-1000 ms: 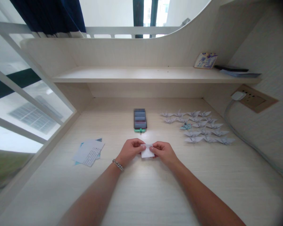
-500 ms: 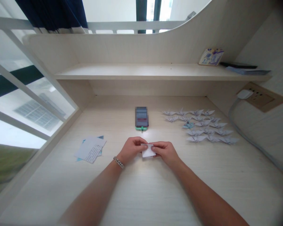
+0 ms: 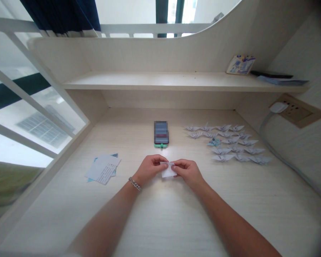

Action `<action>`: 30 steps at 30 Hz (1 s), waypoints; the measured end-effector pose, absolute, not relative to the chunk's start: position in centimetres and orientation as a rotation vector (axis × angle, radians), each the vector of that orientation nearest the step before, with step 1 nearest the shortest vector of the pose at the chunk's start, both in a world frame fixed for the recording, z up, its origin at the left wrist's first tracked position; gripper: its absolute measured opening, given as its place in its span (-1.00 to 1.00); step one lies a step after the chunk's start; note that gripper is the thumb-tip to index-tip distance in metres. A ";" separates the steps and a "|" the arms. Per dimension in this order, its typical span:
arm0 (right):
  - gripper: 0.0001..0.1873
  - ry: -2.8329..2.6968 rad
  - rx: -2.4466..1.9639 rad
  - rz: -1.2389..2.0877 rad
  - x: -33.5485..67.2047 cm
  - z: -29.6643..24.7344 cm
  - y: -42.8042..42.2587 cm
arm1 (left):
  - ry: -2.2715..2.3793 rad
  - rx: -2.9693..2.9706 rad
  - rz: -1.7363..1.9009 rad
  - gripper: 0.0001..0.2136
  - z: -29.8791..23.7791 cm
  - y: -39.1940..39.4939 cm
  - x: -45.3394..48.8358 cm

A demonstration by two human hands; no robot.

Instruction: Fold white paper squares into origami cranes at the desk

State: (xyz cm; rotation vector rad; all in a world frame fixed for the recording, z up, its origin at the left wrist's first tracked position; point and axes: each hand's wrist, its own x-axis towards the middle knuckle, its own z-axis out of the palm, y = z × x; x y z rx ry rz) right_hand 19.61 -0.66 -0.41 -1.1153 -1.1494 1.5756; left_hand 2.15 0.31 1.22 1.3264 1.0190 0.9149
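Note:
A small folded white piece of paper [image 3: 168, 172] is held just above the desk, between both hands. My left hand [image 3: 151, 167] pinches its upper left edge, thumb on top; a chain bracelet [image 3: 134, 183] circles that wrist. On the opposite side, my right hand [image 3: 188, 170] grips the upper right edge between thumb and fingers. The fingertips behind the paper are hidden. Several folded paper cranes [image 3: 224, 150] stand in rows to the right, one of them a blue crane [image 3: 214, 142]. To the left lies a small stack of paper sheets [image 3: 101, 169], the top one bearing writing.
Beyond my hands lies a phone [image 3: 161, 132] with a green piece at its near end. A shelf [image 3: 149, 79] spans the back, carrying a small box [image 3: 240, 65]. At right, a cable [image 3: 283, 157] runs from a wall socket [image 3: 299, 110]. White bars [image 3: 26, 96] border the left.
Both hands stay on the folded paper, with only a slight shift of the fingers and paper. The whole view has moved very slightly.

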 end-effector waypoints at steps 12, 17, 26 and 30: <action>-0.77 -1.155 -1.040 1.586 19.7 -0.4 -0.8 | 1.002 1.277 0.935 -0.92 0.7 0.6 1.8; -0.69 -1.061 -0.994 1.796 20.0 0.0 -0.8 | 1.029 1.406 0.893 -0.90 1.0 0.4 1.7; -0.73 -1.155 -1.120 1.717 19.7 -0.7 -0.6 | 1.057 1.415 0.868 -0.89 0.8 0.3 2.1; -0.72 -1.151 -1.154 1.704 19.8 -0.8 -0.5 | 1.037 1.333 0.879 -0.88 0.6 0.5 2.1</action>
